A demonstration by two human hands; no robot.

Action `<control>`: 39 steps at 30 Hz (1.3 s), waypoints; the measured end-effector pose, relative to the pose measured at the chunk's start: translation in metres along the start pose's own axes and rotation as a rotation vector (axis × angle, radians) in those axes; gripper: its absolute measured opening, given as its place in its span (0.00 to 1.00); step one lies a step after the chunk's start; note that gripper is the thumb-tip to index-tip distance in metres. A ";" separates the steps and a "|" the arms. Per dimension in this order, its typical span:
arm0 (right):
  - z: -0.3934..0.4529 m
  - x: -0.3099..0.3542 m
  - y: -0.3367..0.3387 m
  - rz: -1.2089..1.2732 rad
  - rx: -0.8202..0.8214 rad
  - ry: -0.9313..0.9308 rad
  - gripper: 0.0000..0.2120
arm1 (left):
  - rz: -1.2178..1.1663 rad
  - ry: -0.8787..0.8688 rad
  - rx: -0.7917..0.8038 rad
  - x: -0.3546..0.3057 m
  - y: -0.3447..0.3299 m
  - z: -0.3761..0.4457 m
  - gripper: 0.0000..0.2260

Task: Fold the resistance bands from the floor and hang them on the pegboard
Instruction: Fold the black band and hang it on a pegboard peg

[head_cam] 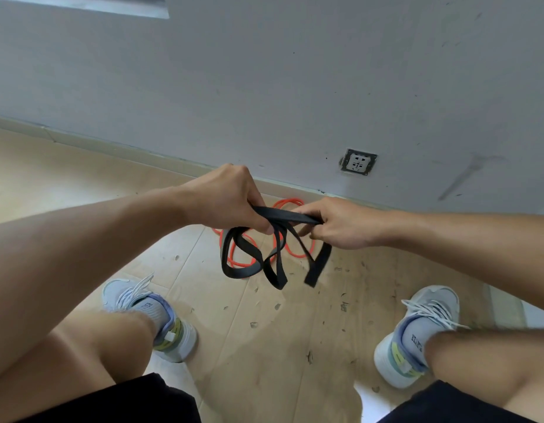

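Note:
A black flat resistance band (275, 257) is held between both hands above the floor, its loops hanging down in several folds. My left hand (231, 199) grips one end of the gathered band, and my right hand (341, 224) pinches the other end, with a short taut stretch between them. An orange thin resistance band (290, 203) lies coiled on the wooden floor below and behind the black one, near the wall. The pegboard is not in view.
A grey wall with a white power socket (357, 162) stands just ahead, with a baseboard along the floor. My two feet in pale sneakers (148, 312) (417, 331) stand apart on the light wooden floor (264, 346), which is speckled with small debris.

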State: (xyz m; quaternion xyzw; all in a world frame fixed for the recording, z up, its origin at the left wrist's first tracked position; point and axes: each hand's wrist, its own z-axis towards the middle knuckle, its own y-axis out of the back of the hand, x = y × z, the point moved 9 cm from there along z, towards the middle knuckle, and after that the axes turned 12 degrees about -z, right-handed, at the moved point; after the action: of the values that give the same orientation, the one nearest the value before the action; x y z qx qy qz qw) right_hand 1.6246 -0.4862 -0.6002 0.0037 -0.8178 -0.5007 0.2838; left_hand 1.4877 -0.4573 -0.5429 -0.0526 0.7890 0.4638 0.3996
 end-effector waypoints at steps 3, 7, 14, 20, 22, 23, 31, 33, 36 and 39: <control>0.000 -0.005 -0.001 0.048 0.007 -0.038 0.14 | -0.014 -0.006 0.006 0.000 0.003 0.000 0.10; -0.001 -0.027 -0.009 0.063 0.085 -0.103 0.08 | -0.026 0.003 -0.025 0.005 0.017 0.000 0.07; -0.008 -0.060 -0.026 0.297 0.232 -0.220 0.06 | -0.001 0.179 -0.046 0.056 0.035 -0.003 0.09; -0.011 -0.069 -0.023 0.410 0.294 -0.191 0.08 | 0.013 0.271 -0.041 0.089 0.043 -0.008 0.07; -0.009 -0.071 -0.008 0.521 0.206 -0.175 0.06 | 0.033 0.299 -0.037 0.098 0.044 -0.011 0.06; -0.008 -0.074 0.001 0.571 0.148 -0.170 0.08 | 0.045 0.310 -0.034 0.102 0.044 -0.012 0.07; -0.017 -0.096 0.060 0.424 -0.419 -0.322 0.09 | 0.007 0.273 -0.004 0.093 0.039 -0.012 0.07; -0.020 -0.100 0.070 0.369 -0.530 -0.370 0.09 | 0.001 0.257 0.000 0.088 0.036 -0.010 0.07; -0.018 -0.099 0.067 0.273 -0.471 -0.381 0.13 | -0.014 0.236 0.002 0.082 0.033 -0.009 0.08; -0.018 -0.094 0.056 0.300 -0.348 -0.304 0.13 | -0.040 0.221 -0.023 0.079 0.032 -0.010 0.07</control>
State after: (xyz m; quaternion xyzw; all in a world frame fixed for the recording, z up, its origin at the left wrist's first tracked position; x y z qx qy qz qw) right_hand 1.7274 -0.4459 -0.5914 -0.2413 -0.7441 -0.5809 0.2251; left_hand 1.4138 -0.4241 -0.5723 -0.1239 0.8216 0.4562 0.3186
